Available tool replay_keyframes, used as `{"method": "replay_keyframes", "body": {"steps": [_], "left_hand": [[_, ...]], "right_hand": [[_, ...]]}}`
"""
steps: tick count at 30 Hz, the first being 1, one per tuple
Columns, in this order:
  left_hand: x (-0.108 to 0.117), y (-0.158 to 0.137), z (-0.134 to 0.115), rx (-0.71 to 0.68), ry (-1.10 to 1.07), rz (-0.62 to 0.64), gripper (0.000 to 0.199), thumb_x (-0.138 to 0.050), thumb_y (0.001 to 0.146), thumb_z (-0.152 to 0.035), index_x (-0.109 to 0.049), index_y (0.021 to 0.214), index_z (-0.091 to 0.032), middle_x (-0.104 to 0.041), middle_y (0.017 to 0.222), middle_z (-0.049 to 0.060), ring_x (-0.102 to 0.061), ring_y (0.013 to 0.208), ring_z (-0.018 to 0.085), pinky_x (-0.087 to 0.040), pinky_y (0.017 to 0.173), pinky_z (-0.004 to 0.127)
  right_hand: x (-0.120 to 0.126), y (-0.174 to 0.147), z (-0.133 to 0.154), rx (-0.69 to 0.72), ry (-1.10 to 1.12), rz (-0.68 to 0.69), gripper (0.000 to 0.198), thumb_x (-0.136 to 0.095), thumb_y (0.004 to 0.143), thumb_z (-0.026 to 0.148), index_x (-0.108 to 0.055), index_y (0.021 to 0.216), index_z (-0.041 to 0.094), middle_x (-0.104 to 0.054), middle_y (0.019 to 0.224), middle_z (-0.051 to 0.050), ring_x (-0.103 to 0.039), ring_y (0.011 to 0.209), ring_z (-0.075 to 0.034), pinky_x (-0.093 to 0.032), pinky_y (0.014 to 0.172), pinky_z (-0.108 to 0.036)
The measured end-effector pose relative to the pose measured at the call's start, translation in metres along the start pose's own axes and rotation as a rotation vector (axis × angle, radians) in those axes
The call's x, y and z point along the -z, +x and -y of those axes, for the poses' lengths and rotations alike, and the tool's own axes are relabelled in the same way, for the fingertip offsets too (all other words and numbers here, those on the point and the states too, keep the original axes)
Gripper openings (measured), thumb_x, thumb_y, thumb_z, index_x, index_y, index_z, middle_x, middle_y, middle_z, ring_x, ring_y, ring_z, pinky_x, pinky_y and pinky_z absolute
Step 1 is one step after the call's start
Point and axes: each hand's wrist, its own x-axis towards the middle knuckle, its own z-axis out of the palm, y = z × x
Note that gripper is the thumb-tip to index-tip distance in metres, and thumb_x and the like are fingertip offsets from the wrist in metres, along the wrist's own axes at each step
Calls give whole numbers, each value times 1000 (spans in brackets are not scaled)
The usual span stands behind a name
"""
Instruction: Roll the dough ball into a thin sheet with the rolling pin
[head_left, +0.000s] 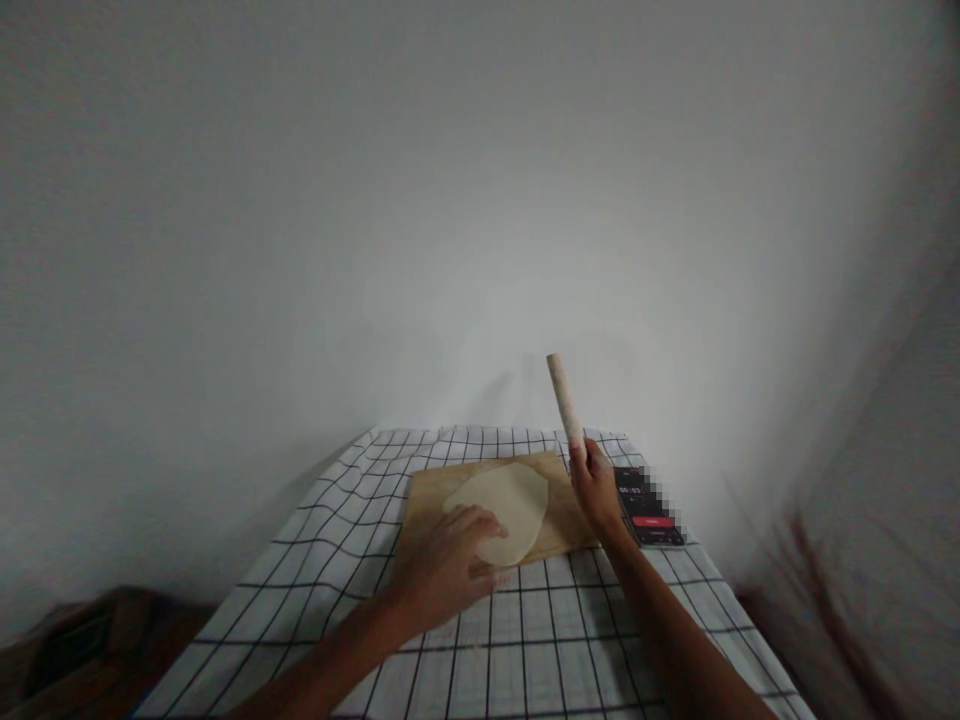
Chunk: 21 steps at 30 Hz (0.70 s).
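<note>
A thin sheet of rolled-out dough (521,508) lies on a wooden board (559,545). It is pale and roughly oval, with a somewhat pointed near end. My left hand (454,565) is at the near left edge of the dough, fingers curved and apart from the thumb, hiding part of the sheet. Whether its fingertips touch the dough I cannot tell. At the right side of the board, my right hand (594,487) grips one end of a wooden rolling pin (564,400). The pin is raised and tilted, its free end pointing up and slightly left.
A phone (646,508) with a timer on its screen lies right of the board, beside my right forearm. A white tablecloth with black grid lines (517,640) covers the table. A pale wall (480,250) rises behind it. Dark, blurred objects stand at lower left.
</note>
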Motion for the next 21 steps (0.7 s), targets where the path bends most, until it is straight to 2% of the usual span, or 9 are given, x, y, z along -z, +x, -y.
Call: {"method": "replay_keyframes", "body": {"steps": [3, 5, 8, 11, 16, 18, 21], "left_hand": [[-11, 1, -12, -3, 118, 7, 70, -74, 76, -53, -50, 139, -35, -39, 156, 2, -34, 142, 34, -27, 116, 53], [-13, 9, -9, -26, 154, 36, 75, -71, 79, -54, -44, 146, -35, -33, 160, 2, -25, 147, 35, -18, 119, 56], [-13, 19, -2, -114, 119, 126, 59, -56, 93, -51, -42, 148, -35, -37, 157, -1, -27, 148, 28, -19, 122, 50], [-14, 23, 1, -141, 90, 125, 44, -40, 102, -43, -46, 145, -37, -41, 155, -4, -31, 146, 21, -23, 122, 44], [-18, 31, -2, -169, 3, 132, 39, -44, 100, -35, -57, 137, -32, -49, 150, -2, -37, 143, 22, -24, 121, 44], [-16, 39, -1, -93, -163, 89, 37, -42, 100, -37, -63, 130, -29, -59, 140, 0, -49, 135, 23, -32, 117, 41], [-3, 54, 9, 228, -509, -108, 47, -38, 100, -50, -69, 118, -20, -72, 118, 6, -65, 113, 26, -50, 100, 39]], "right_hand": [[5, -7, -2, 6, 17, 22, 45, -35, 100, 55, -59, 94, 18, -48, 67, 4, -46, 61, -14, -33, 55, -24], [9, -9, -2, 7, 19, 27, 44, -36, 100, 54, -60, 94, 17, -48, 67, 4, -46, 60, -13, -32, 55, -24], [13, -9, -1, 4, 23, 16, 43, -36, 100, 53, -60, 96, 17, -48, 67, 4, -46, 60, -14, -31, 55, -24], [14, -7, -2, -6, 26, -3, 44, -37, 99, 54, -61, 98, 17, -46, 65, 4, -46, 60, -14, -31, 55, -24], [17, -5, -4, -22, 26, -17, 46, -37, 99, 56, -62, 101, 17, -47, 64, 4, -48, 60, -15, -32, 55, -24], [17, -5, -5, -25, 28, -21, 48, -36, 99, 57, -62, 101, 16, -47, 65, 4, -48, 60, -16, -33, 55, -24], [17, -4, -6, -28, 36, -27, 49, -36, 98, 57, -63, 101, 16, -48, 65, 3, -48, 60, -16, -33, 55, -24]]}}
